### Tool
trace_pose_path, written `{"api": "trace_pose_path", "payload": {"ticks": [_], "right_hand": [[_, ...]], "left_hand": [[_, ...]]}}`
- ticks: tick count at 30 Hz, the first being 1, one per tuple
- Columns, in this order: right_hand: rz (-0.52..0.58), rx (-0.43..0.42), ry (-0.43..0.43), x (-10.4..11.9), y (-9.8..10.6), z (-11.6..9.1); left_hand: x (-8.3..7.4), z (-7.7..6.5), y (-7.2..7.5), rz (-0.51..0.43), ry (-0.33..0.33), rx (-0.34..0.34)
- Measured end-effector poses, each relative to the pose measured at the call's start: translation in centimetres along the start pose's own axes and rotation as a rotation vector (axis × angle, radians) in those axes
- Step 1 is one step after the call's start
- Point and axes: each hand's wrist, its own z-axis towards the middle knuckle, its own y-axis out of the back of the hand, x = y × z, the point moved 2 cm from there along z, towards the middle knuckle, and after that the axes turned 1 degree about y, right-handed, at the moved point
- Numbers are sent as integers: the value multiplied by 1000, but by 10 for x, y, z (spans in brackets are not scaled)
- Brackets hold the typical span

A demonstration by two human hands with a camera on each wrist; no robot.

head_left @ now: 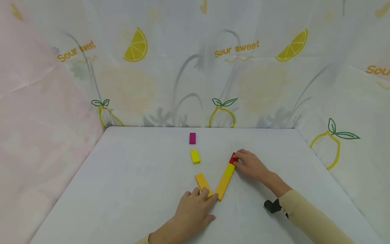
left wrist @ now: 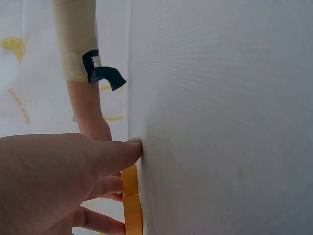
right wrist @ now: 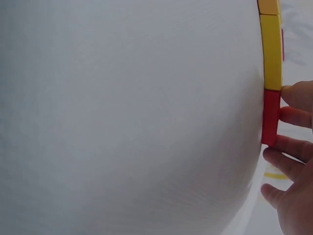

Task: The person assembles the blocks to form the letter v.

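Note:
Two orange blocks meet in a V on the white table: the left orange block [head_left: 201, 180] and the right orange block [head_left: 223, 185]. My left hand [head_left: 193, 210] lies at the tip of the V, one finger at the near end of the right block and other fingertips on the left block. Beyond the right orange block, a yellow block [head_left: 230, 169] and a red block [right wrist: 271, 116] continue the same line end to end. My right hand [head_left: 251, 166] pinches the red block at the far end, thumb near its joint with the yellow one, fingers around its other end.
A separate yellow block [head_left: 195, 157] lies beyond the left orange block, slightly turned. Farther back is a magenta block [head_left: 192, 138]. A lemon-print cloth [head_left: 170, 78] hangs behind the table. A dark wrist device [head_left: 272, 206] hangs under my right sleeve.

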Motion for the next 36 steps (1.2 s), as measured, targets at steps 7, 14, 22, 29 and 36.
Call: {"api": "trace_pose_path", "payload": {"ticks": [7, 14, 22, 29, 36], "right_hand": [[6, -10, 12, 1, 0, -1], [6, -19, 12, 3, 0, -2], [-6, -22, 1, 3, 0, -2], [3, -10, -12, 1, -2, -1], [13, -13, -17, 3, -1, -3]], "left_hand": [[0, 0, -2, 10, 0, -22], [0, 0, -3, 15, -3, -36], [0, -2, -2, 30, -10, -56], [0, -1, -1, 27, 2, -39], [-1, 0, 0, 28, 7, -26]]}}
